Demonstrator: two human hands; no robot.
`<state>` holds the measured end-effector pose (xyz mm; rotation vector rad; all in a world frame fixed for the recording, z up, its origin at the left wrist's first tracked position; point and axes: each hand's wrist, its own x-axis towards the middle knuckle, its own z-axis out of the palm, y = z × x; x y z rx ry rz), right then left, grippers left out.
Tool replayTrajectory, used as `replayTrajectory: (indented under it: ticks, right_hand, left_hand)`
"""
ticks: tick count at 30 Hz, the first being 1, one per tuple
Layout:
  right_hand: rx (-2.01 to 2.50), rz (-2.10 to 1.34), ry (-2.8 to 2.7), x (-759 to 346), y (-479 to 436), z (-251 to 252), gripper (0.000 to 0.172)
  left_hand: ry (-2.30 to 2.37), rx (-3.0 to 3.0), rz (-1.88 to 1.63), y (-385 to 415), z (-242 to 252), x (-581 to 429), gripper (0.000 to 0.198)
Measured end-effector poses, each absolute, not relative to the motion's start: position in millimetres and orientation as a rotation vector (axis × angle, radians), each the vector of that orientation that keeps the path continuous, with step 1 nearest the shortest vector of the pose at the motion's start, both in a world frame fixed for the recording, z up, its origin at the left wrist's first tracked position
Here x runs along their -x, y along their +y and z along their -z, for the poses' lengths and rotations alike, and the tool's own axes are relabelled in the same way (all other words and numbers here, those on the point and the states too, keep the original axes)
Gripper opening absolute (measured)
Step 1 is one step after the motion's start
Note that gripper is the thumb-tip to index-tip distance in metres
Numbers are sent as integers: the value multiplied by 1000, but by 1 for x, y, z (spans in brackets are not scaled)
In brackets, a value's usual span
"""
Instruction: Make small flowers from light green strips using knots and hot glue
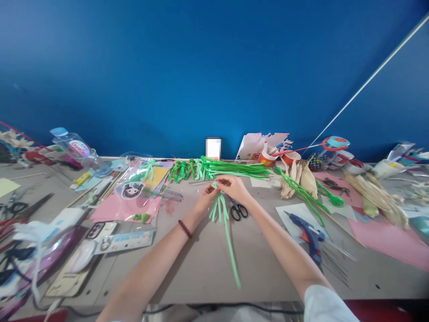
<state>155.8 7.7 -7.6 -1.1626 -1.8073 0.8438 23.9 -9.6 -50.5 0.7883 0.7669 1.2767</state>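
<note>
Both my hands meet over the middle of the table. My left hand (205, 197) and my right hand (235, 188) pinch the top of a light green pipe cleaner bundle (224, 219), whose looped strands hang down and one long strand trails toward me. A dark beaded bracelet sits on my left wrist. Black-handled scissors (238, 210) lie just under my right hand. Behind my hands lies a row of finished green pipe cleaner pieces (187, 170) and a pile of straight green pipe cleaners (241, 169).
A blue glue gun (308, 232) rests on white paper at the right. Dried corn husks (301, 179) and paper cups (268, 157) stand behind. Pink paper, a plastic bag (140, 179), a phone and scissors (20, 210) clutter the left. A blue wall backs the table.
</note>
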Motion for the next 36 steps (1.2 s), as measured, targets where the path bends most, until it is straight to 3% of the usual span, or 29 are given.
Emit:
replayTrajectory:
  ticks: [8,15,21,26,31,36]
  right_hand:
    - [1244,-918,-1649,-159,15,18,16]
    - [1274,-907,-1713,-164,18,20,21]
    - [1223,-1153,-1721,-171,19,17,20]
    - [1292,-831,-1842,-169,16,15,14]
    - [1277,-513,-2002,-160,10,13,21]
    - [1217,-556,-1926,-160,12,15,22]
  left_hand:
    - [842,-818,-1187,-14,43,-22,22]
    - [842,-911,-1149,-12,51,-20,28]
    - [815,-976,-1105,-13,50,-19,26]
    - [858,-956,-1131,-11,53,-20,27]
    - [904,-929,-1142,-8,55,-19,29]
    - [895,-863,-1164,-10,51,-19,29]
